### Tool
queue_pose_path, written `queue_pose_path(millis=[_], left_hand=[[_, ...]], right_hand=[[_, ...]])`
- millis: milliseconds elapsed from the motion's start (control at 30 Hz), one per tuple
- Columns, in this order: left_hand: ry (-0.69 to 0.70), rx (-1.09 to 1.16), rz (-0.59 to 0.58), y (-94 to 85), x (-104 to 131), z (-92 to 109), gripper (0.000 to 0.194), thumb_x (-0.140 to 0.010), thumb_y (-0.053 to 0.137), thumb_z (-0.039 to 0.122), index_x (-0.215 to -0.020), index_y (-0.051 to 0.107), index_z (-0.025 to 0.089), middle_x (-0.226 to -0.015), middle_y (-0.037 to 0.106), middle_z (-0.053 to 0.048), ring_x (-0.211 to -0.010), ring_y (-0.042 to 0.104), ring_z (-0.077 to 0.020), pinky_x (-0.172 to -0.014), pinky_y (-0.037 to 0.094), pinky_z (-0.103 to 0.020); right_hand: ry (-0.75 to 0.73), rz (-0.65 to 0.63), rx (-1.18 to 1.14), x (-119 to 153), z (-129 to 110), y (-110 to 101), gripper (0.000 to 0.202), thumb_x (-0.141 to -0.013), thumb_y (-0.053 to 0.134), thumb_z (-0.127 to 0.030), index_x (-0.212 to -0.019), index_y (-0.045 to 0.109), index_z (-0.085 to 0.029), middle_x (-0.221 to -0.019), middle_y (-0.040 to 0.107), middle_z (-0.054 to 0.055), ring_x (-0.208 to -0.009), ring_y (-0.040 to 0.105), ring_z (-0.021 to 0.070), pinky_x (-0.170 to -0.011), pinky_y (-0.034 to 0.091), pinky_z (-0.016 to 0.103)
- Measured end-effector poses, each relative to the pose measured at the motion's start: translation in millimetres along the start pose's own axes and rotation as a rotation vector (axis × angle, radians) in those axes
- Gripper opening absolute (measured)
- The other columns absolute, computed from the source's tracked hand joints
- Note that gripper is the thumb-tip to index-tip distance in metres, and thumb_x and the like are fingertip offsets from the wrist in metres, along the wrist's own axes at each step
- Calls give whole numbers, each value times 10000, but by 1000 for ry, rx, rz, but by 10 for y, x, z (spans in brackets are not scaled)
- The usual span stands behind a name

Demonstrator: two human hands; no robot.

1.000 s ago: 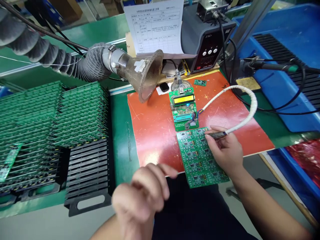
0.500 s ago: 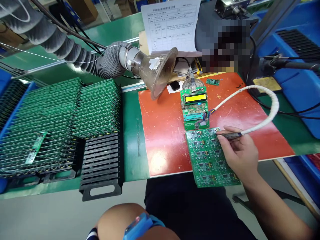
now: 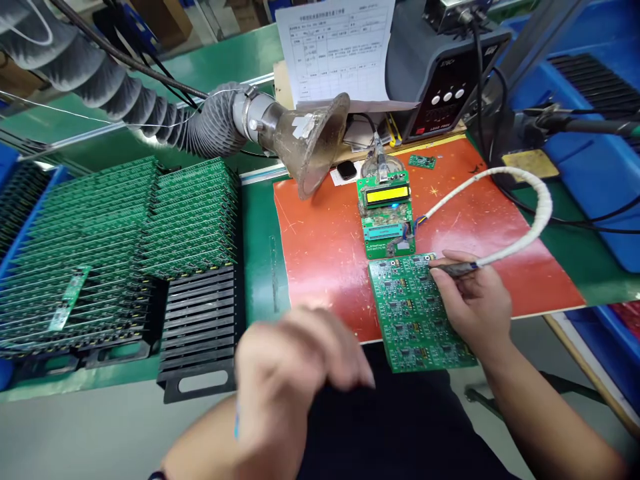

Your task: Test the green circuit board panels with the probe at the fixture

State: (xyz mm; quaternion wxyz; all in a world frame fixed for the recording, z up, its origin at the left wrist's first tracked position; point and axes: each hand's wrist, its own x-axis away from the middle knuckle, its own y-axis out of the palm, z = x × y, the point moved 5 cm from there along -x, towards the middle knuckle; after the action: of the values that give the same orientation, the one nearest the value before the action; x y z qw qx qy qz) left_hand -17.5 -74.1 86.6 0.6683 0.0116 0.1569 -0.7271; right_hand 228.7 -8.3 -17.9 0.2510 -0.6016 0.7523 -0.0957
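My right hand (image 3: 475, 300) pinches a dark pen-like probe (image 3: 457, 269), its tip at the upper right corner of a green circuit board panel (image 3: 417, 320). Repeated chip groups cover this panel, which overhangs the table's front edge. From the probe a white-wrapped cable (image 3: 543, 207) loops back to a programmer board (image 3: 387, 213) with a lit yellow display, just behind the panel. My left hand (image 3: 305, 353) is in the air left of the panel, blurred by motion with its fingers bent; whether anything is in it I cannot tell.
Racks of upright green boards (image 3: 190, 213) fill the left side, beside a black slotted rack (image 3: 200, 333). A fume funnel (image 3: 320, 147) hangs over the red mat (image 3: 325, 267). Behind stand a paper sheet (image 3: 335, 53) and a dark soldering station (image 3: 445, 87). Blue bins (image 3: 590, 180) are at right.
My left hand has come up from my lap to beside the panel. My right hand keeps the probe at the same corner. The view has shifted slightly.
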Motion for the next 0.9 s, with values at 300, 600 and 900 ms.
queue_pose_path(millis=[300,600,900], left_hand=[[-235,-324,-532,392,-685,-1130,668,-759,685,558,-1235,426,166,-822,556,-5,-691,550,-137,-616,484,-279],[-197,-372,-683,478,-777,-1258,823,-620,759,628,-1211,379,201,-822,580,16,-641,557,-121,-554,409,-237],[-89,-420,-599,471,-730,-1333,845,-609,729,687,-1221,391,213,-870,627,18,-652,597,-127,-555,392,-234]], right_hand=[[14,7,-13,11,28,10,275,-864,631,-336,-1109,590,-217,-937,699,59,-782,661,194,-695,542,345],[24,5,-55,9,32,12,253,-852,651,-327,-1070,590,-214,-929,699,59,-796,669,197,-709,544,340],[21,32,-15,26,58,-3,273,-840,667,-342,-1062,592,-201,-922,707,66,-740,669,189,-641,545,314]])
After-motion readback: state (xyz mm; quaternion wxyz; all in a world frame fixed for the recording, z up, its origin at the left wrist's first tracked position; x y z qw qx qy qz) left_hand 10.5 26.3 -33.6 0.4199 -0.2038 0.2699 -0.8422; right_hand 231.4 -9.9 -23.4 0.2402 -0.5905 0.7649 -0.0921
